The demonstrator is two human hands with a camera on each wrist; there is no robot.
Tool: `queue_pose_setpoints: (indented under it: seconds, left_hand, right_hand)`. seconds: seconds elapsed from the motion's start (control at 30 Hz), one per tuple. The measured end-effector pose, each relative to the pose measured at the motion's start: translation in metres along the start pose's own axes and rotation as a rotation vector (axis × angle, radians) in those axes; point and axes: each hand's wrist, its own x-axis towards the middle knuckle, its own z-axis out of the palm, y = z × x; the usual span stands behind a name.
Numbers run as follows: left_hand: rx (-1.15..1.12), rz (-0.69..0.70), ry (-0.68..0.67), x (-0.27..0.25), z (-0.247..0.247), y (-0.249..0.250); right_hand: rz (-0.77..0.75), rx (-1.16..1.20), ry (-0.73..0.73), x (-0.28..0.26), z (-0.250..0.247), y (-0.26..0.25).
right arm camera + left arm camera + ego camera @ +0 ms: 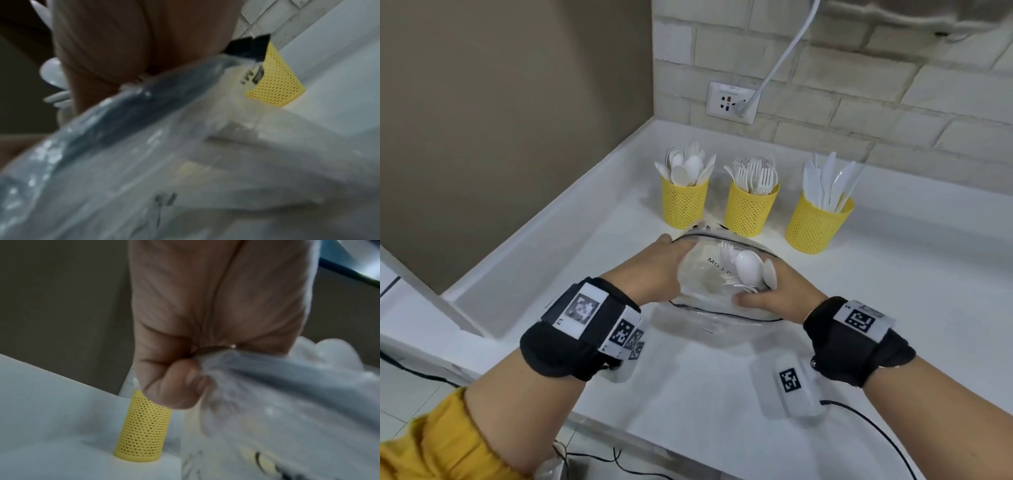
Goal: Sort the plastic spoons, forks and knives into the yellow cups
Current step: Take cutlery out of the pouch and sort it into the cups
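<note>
Pulling a mixed bunch of spoons and forks (748,270) from the clear bag (697,274), right hand (777,294) clenched round it; left hand (657,270) pinching bag rim; yellow cups (751,210) just beyond, spoons' cup far-left.

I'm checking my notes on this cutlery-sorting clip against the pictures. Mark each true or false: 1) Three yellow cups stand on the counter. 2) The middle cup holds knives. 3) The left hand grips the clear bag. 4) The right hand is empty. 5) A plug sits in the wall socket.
1) True: the spoon cup, the fork cup and the knife cup stand in a row on the counter.
2) False: the middle cup holds forks; the knives are in the right-hand cup.
3) True: the left hand grips the clear bag at its edge.
4) False: the right hand holds a bunch of white cutlery, spoons and forks among it.
5) True: a white plug with its cable sits in the wall socket.
</note>
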Motion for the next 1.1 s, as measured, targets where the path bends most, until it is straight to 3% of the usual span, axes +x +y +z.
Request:
queue_pose_setpoints:
  seconds: [0.07, 0.2, 0.3, 0.4, 0.47, 0.5, 0.57, 0.6, 0.7, 0.73, 1.0, 1.1]
  left_hand:
    - [0.008, -0.026, 0.039, 0.005, 0.001, -0.001]
    - [0.012, -0.073, 0.088, 0.014, 0.004, -0.006]
    - [0.019, -0.176, 0.113, 0.02, 0.002, -0.014]
    - [0.005, -0.286, 0.088, 0.023, -0.008, -0.019]
    - [0.074, -0.293, 0.076, 0.019, -0.017, -0.015]
    - [0.092, -0.24, 0.144, 0.015, -0.023, -0.01]
    - [-0.021, -0.029, 0.285, 0.006, -0.033, 0.004]
    - [-0.12, 0.092, 0.267, 0.0, -0.036, 0.014]
    - [-0.537, 0.314, -0.098, -0.009, -0.031, 0.048]
    - [-0.631, 0.355, -0.14, -0.006, -0.023, 0.056]
    - [-0.971, 0.375, 0.083, 0.011, 0.003, 0.073]
    - [-0.926, 0.413, 0.161, 0.013, 0.006, 0.078]
  right_hand:
    - [-0.015, 0.191, -0.022, -0.005, -0.004, -0.008]
    - [-0.096, 0.536, 0.27, -0.006, -0.014, -0.025]
    - [-0.126, 0.928, 0.368, -0.001, -0.022, -0.034]
    - [-0.12, 1.027, 0.386, 0.001, -0.031, -0.039]
    - [-0.078, 1.022, 0.37, 0.001, -0.033, -0.039]
    - [-0.046, 1.016, 0.36, 0.001, -0.033, -0.039]
    - [-0.001, 1.021, 0.337, 0.0, -0.032, -0.04]
    - [0.004, 1.029, 0.328, 0.0, -0.031, -0.042]
    - [0.008, 1.017, 0.301, -0.001, -0.023, -0.051]
    - [0.002, 1.008, 0.292, -0.001, -0.019, -0.056]
    - [-0.092, 0.424, 0.338, -0.009, -0.022, -0.069]
    - [-0.12, 0.252, 0.379, -0.006, -0.02, -0.066]
